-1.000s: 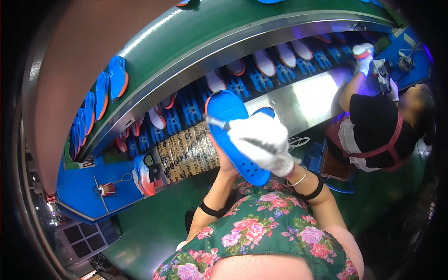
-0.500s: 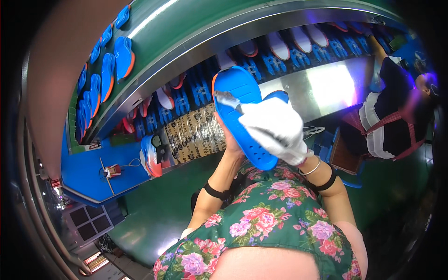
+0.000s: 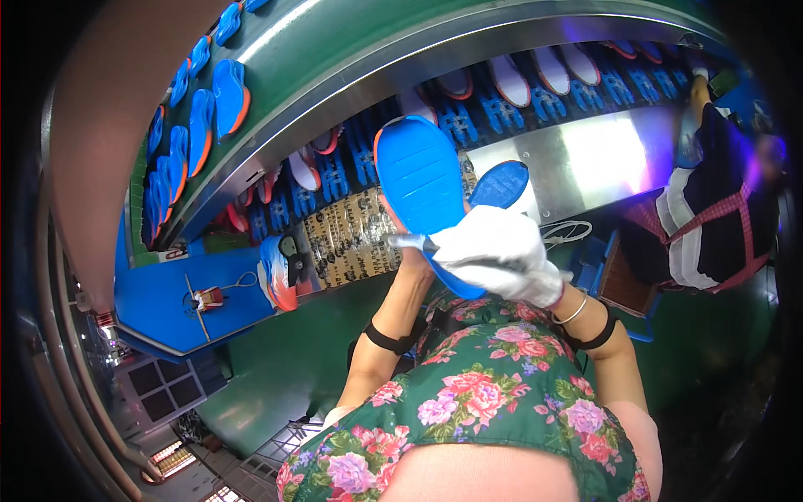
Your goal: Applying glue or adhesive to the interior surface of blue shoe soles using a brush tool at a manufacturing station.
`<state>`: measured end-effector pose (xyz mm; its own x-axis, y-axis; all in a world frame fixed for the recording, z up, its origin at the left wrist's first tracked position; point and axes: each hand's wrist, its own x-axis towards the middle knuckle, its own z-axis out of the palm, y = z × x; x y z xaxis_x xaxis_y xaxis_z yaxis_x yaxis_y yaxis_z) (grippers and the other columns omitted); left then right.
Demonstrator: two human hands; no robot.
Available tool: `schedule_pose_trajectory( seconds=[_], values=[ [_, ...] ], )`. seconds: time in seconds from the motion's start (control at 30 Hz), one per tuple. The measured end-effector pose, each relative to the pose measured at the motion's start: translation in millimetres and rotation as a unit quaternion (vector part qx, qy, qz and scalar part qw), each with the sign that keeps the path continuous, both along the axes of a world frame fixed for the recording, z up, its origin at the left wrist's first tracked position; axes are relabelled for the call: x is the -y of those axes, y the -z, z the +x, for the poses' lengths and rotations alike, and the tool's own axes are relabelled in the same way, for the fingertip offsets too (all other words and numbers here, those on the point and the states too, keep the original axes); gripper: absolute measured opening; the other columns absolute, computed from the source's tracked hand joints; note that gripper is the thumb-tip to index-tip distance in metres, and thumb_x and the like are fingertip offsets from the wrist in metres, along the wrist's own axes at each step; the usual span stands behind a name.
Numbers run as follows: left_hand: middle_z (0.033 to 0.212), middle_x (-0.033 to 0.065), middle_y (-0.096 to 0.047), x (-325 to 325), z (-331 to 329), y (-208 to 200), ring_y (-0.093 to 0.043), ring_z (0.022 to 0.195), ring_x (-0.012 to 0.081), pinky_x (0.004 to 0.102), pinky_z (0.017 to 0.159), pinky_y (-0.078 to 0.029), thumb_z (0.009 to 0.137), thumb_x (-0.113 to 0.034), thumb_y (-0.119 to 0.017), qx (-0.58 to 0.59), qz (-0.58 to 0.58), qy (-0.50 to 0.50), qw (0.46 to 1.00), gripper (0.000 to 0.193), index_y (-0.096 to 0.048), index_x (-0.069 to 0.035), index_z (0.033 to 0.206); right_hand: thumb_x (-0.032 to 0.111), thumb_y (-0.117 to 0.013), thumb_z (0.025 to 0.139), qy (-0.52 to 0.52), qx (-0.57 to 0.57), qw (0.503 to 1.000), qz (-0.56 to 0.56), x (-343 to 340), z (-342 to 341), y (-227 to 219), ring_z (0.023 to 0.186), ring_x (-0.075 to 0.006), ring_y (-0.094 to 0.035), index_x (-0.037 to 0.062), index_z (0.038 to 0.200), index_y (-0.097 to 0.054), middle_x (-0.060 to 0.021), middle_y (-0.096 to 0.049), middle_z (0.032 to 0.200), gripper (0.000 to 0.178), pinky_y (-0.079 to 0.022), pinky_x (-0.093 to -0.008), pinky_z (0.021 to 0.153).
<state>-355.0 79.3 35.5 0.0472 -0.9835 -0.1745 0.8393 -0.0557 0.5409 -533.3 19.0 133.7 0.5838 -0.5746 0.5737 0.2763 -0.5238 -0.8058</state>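
My bare left hand grips a blue shoe sole from its left side and underneath. The sole is tilted up in front of me, its ridged face toward me and an orange edge at the upper left. My right hand, in a white glove, is closed around a thin brush. Its pale tip lies over the lower part of the sole; whether it touches cannot be made out. The glove hides the sole's lower right part. A blue oval piece with white below it sits just beyond the glove.
Blue-and-orange soles lie on a green conveyor at the left. White shoe parts and blue clamps line a lower shelf. A red-white shoe stands near a blue table. A co-worker is at the right.
My right hand has drawn the brush down from the upper part of the sole to its lower part. The sole has shifted slightly left, still in my left hand.
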Motion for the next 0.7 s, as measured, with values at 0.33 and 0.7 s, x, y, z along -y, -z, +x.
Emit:
schedule_pose_trajectory(
  seconds=[0.33, 0.7],
  values=[
    [0.095, 0.0212, -0.067, 13, 1, -15, -0.066, 0.093, 0.0316, 0.0473, 0.082, -0.057, 0.072, -0.102, -0.032, -0.147, -0.055, 0.065, 0.986, 0.117, -0.058, 0.004, 0.115, 0.008, -0.079, 0.08, 0.037, -0.03, 0.997, -0.057, -10, -1, 0, 0.089, -0.0252, -0.072, 0.0107, 0.108, -0.078, -0.0076, -0.076, 0.101, 0.028, -0.057, -0.037, 0.079],
    [0.092, 0.0166, -0.067, 22, 21, 8, -0.064, 0.095, 0.0324, 0.0448, 0.088, -0.056, 0.067, -0.102, -0.038, -0.12, -0.078, 0.014, 0.99, 0.116, -0.06, 0.003, 0.109, 0.007, -0.081, 0.079, 0.034, -0.028, 0.999, -0.028, -13, -4, 1, 0.088, -0.0255, -0.071, 0.0099, 0.107, -0.077, -0.0077, -0.075, 0.104, 0.029, -0.057, -0.0383, 0.078]
  ],
)
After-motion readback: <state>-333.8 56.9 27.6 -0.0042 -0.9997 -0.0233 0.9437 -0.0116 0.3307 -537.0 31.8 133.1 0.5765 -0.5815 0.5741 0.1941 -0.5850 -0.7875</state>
